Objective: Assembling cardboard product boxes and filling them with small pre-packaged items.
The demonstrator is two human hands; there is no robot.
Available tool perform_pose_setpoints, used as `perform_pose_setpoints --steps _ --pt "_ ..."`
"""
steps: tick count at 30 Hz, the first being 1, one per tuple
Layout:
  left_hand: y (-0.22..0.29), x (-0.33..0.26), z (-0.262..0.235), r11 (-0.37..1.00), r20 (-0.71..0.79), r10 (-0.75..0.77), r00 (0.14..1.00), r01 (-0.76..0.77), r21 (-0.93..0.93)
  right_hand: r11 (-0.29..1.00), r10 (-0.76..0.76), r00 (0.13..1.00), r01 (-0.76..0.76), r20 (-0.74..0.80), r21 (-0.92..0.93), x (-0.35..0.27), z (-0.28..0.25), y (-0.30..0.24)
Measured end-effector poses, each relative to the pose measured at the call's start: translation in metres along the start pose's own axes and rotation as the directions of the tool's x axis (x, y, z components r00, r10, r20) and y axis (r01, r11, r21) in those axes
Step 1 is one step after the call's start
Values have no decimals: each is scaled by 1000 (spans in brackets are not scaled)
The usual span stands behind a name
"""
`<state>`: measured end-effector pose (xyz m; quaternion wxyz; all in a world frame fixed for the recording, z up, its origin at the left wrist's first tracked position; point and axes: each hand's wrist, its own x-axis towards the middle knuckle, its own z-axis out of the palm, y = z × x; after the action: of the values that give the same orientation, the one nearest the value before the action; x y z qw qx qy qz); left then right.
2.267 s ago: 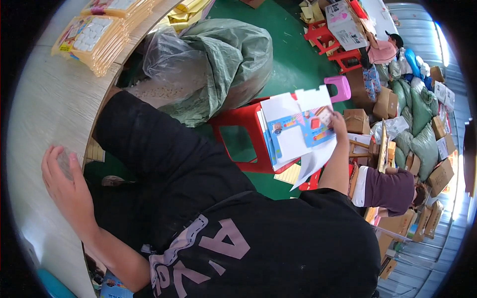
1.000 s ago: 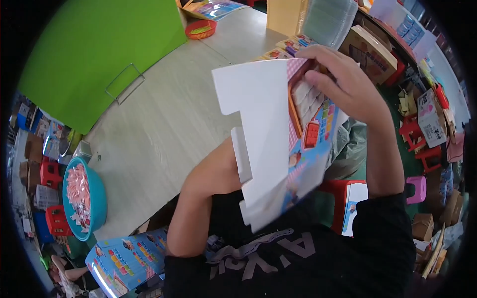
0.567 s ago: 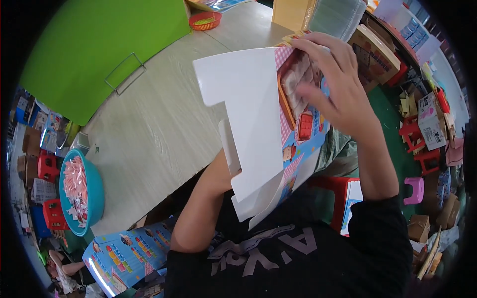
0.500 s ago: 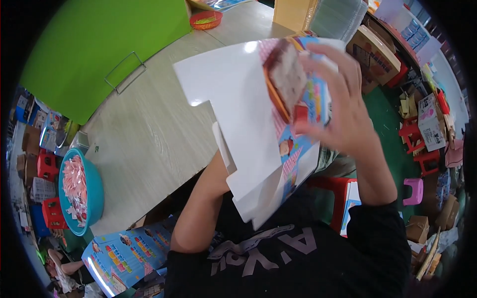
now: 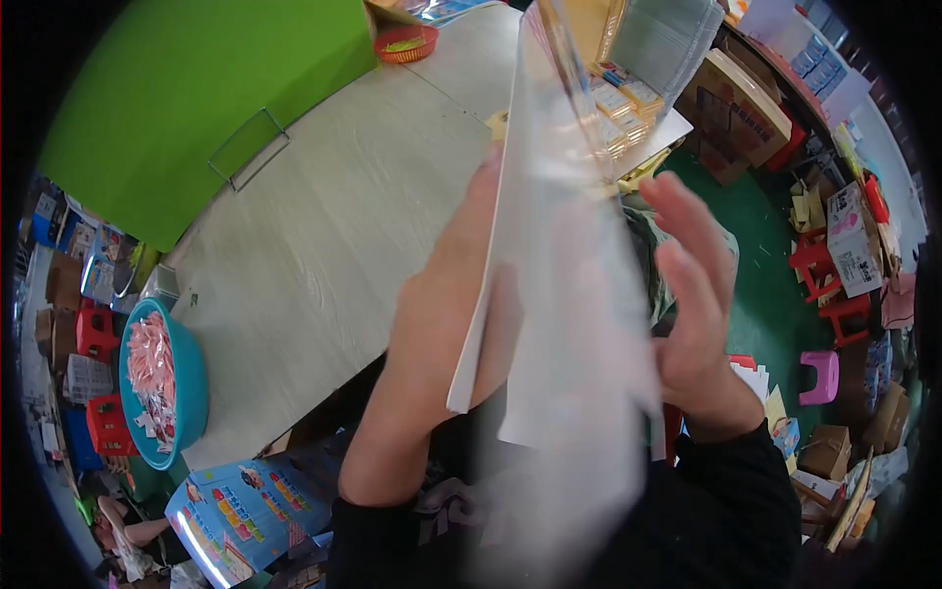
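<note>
A printed cardboard box blank point(image 5: 559, 275) stands almost edge-on in front of me, its white inner side showing and its lower part smeared by motion. My left hand point(image 5: 442, 285) grips its left panel, the thumb up along the edge and some fingers hidden behind the card. At the right side of the blank my right hand point(image 5: 699, 304) is open, fingers stretched upward and the palm toward the card. Whether that palm touches the card, I cannot tell.
A turquoise basin point(image 5: 191, 393) of pink wrapped pieces stands by the table's point(image 5: 294, 265) left end, near blue printed sheets point(image 5: 245, 510). Farther off are a green board point(image 5: 206, 98), a wire handle point(image 5: 250, 147), a red basket point(image 5: 405, 45) and packed yellow items point(image 5: 623, 108). Another person's arm point(image 5: 137, 530) shows lower left.
The blank has swung from lying tilted with its printed face partly showing to nearly edge-on. My right hand has left its upper printed part and moved down beside its right edge.
</note>
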<state>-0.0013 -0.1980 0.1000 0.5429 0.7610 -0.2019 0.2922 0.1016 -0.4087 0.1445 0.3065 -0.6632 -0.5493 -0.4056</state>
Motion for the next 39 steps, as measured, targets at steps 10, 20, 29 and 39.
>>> perform_pose_setpoints --steps 10,20,29,39 --pt "3 3 -65 872 -190 27 981 70 484 995 82 994 -77 73 -68 29 -44 39" --pt "-14 -76 -105 903 -365 137 921 35 428 968 -225 926 248 303 -39 35 -9 53" --pt "-21 -89 -88 1000 -478 -10 879 16 9 970 -245 950 239 192 51 33 12 59" --pt "-29 -30 -70 785 -501 -610 614 380 -490 880 -447 891 422 79 218 52 36 86"
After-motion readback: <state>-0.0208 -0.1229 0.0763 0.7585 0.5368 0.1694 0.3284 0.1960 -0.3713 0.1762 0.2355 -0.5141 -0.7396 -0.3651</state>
